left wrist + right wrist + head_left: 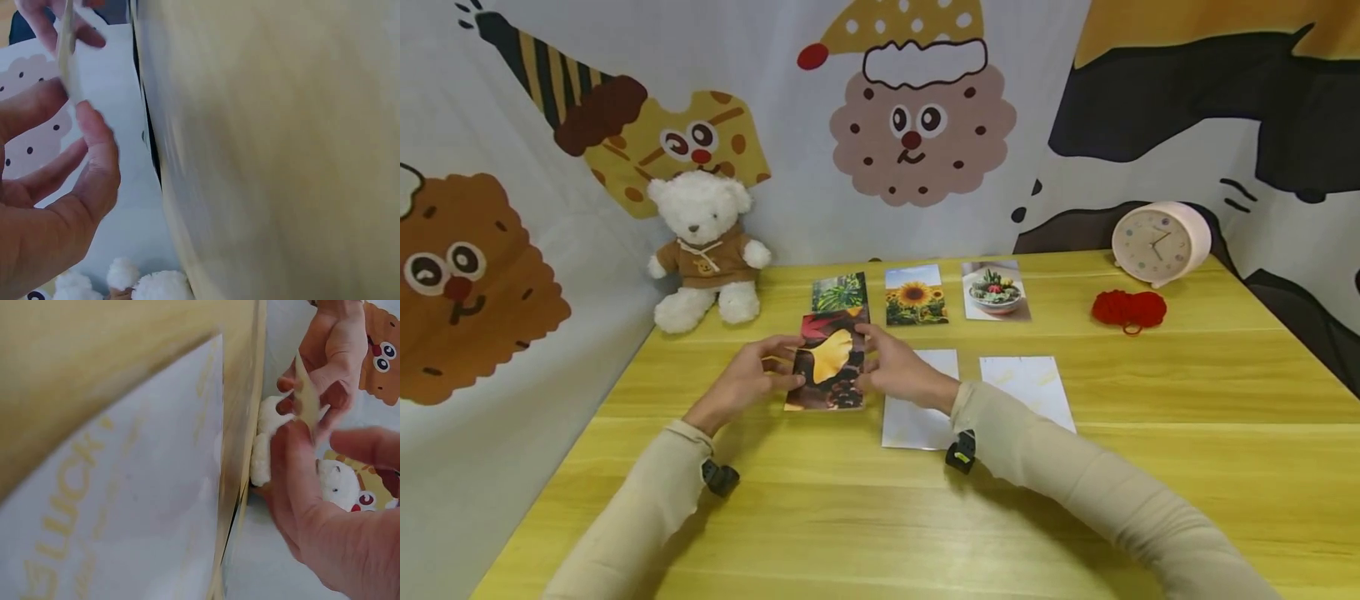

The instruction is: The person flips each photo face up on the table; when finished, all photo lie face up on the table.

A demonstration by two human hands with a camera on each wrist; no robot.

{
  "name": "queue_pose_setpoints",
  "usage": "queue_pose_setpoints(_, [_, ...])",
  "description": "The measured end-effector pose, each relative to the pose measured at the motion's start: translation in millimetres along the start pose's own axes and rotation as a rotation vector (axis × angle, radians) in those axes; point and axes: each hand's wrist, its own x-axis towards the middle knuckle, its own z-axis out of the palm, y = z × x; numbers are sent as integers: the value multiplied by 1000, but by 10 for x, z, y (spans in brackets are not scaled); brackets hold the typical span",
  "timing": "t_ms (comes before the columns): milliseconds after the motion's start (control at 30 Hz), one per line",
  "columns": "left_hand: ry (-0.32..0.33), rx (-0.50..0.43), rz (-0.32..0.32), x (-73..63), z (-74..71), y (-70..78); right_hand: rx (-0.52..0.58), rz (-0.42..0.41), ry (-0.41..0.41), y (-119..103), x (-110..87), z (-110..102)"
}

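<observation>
A photo card [831, 362] with a yellow ginkgo leaf is held up off the table, tilted, with its picture toward the head camera. My left hand [751, 372] pinches its left edge between thumb and fingers. At the right edge, my right hand [901, 367] grips it the same way. From the wrist views the card [67, 53] shows as a thin strip between the hands. Behind it stands a green-leaf photo card [841, 290], its lower part covered in the head view. Below my right forearm lie two white cards [910, 425], [1030, 385], backs up.
A sunflower card [917, 296] and a cactus-bowl card [996, 290] continue the back row. A white teddy bear [703, 250] sits at the back left. On the right are a red yarn skein [1129, 308] and a pink clock [1159, 243]. A printed cloth [797, 192] hangs behind the table [850, 517].
</observation>
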Motion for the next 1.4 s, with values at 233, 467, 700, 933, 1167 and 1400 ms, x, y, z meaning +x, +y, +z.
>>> queue_pose_setpoints(233, [-43,180,-27,5,-2,60,-206,50,-98,18,61,45])
queue_pose_setpoints(467, [-90,429,-12,48,22,72,-227,163,-161,3,122,87])
queue_pose_setpoints(700, [-92,634,0,94,59,110,-294,223,-181,-58,185,95])
queue_pose_setpoints(933, [-124,712,7,90,77,169,-332,236,-196,-102,177,108])
queue_pose_setpoints(1167, [-131,727,27,47,58,167,-370,254,-205,-114,163,134])
queue_pose_setpoints(1400, [-122,729,10,39,79,174,-400,267,-222,-142,169,147])
